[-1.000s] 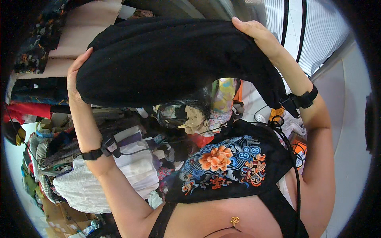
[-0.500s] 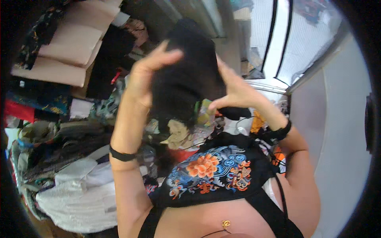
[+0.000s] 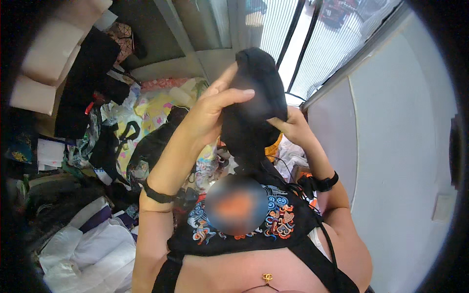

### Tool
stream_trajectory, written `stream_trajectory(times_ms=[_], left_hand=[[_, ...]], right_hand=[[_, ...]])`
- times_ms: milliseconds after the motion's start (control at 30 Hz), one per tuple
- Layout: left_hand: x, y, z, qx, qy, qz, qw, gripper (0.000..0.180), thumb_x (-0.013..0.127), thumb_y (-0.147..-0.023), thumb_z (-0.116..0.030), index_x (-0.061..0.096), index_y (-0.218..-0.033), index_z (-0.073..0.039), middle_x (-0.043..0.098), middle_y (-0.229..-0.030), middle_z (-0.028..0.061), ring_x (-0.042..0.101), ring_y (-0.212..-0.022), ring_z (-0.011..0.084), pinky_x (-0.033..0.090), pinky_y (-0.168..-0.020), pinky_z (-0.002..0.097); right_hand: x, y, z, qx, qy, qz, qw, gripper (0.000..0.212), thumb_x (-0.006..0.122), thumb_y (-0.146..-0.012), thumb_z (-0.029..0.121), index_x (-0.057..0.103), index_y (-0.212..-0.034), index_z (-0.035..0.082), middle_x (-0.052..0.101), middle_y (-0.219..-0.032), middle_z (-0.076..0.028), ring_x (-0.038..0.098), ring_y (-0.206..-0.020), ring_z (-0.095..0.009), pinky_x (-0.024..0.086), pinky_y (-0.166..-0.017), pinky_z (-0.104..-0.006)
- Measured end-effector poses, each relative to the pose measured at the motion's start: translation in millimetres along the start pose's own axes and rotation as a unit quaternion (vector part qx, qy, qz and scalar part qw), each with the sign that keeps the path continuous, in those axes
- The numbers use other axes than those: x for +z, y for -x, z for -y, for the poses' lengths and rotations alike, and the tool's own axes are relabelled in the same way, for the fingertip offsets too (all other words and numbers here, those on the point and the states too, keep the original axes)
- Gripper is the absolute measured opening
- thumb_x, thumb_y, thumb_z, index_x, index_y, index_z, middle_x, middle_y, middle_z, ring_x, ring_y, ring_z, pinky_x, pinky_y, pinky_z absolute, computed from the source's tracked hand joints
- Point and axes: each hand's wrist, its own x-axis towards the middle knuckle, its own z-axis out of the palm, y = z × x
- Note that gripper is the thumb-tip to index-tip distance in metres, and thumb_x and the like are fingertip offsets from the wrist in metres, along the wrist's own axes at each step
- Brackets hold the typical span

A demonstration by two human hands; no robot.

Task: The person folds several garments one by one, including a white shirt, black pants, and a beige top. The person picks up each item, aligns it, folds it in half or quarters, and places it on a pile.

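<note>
Both of my hands hold up a piece of black cloth [image 3: 261, 73], bunched into a tall, narrow shape in front of me. My left hand [image 3: 215, 105] grips its left side, with the thumb lying across the front and the fingers mostly behind. On the lower right edge, my right hand [image 3: 295, 128] pinches the fabric, its thumb on the front. The cloth's lower end hangs toward the black embroidered top [image 3: 281, 215] that I wear. Its exact kind of garment cannot be made out.
Left, clothes and bags lie heaped, with yellow floral fabric [image 3: 151, 117] and white cloth [image 3: 97, 256]. Pale pink folded pieces [image 3: 51, 49] are at the upper left. A pale wall [image 3: 395, 161] stands close on the right, and a ribbed see-through curtain [image 3: 320, 53] hangs beyond.
The view has swung right. The black cloth, broad and blurred before, is now narrower. My right hand has gone from spread fingers beside it to pinching its edge.
</note>
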Motion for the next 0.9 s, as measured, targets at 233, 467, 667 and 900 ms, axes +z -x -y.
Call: stream_trajectory(times_ms=[233, 467, 667, 900], left_hand=[[-4.5, 6.0, -4.0, 0.044, -0.064, -0.009, 0.997, 0.061, 0.061, -0.091, -0.011, 0.037, -0.147, -0.002, 0.055, -0.136, 0.0134, 0.058, -0.117, 0.0209, 0.044, -0.101, 0.0336], [-61.8, 28.8, 4.0, -0.128, -0.116, -0.011, 0.985, 0.055, 0.058, -0.096, -0.034, 0.046, -0.142, -0.007, 0.058, -0.134, 0.0130, 0.063, -0.105, 0.0174, 0.051, -0.088, 0.0310], [-149.4, 90.6, 56.4, -0.157, -0.064, -0.181, 0.969, 0.047, 0.052, -0.100, -0.026, 0.044, -0.141, -0.005, 0.059, -0.131, 0.0140, 0.062, -0.107, 0.0211, 0.051, -0.093, 0.0346], [-168.2, 111.9, 76.3, -0.178, -0.003, -0.200, 0.963, 0.042, 0.052, -0.101, -0.028, 0.046, -0.138, -0.009, 0.060, -0.129, 0.0123, 0.062, -0.108, 0.0221, 0.051, -0.089, 0.0346]], right_hand=[[-48.6, 24.7, -34.9, 0.089, -0.162, -0.170, 0.968, 0.028, 0.057, -0.092, 0.008, 0.063, -0.116, -0.004, 0.067, -0.110, -0.007, 0.059, -0.103, -0.017, 0.046, -0.094, -0.0319], [-157.5, 53.4, -74.4, 0.140, -0.460, -0.417, 0.771, 0.034, 0.041, -0.098, 0.016, 0.059, -0.119, -0.004, 0.065, -0.115, -0.016, 0.063, -0.105, -0.029, 0.051, -0.095, -0.0430], [-188.8, 46.9, -145.9, 0.108, -0.575, -0.487, 0.649, 0.038, 0.036, -0.103, 0.024, 0.060, -0.114, -0.003, 0.067, -0.110, -0.018, 0.064, -0.101, -0.031, 0.052, -0.092, -0.0477], [-206.9, 35.5, -97.5, 0.081, -0.492, -0.522, 0.692, 0.041, 0.040, -0.101, 0.034, 0.061, -0.113, 0.000, 0.066, -0.108, -0.015, 0.064, -0.094, -0.030, 0.053, -0.086, -0.0452]])
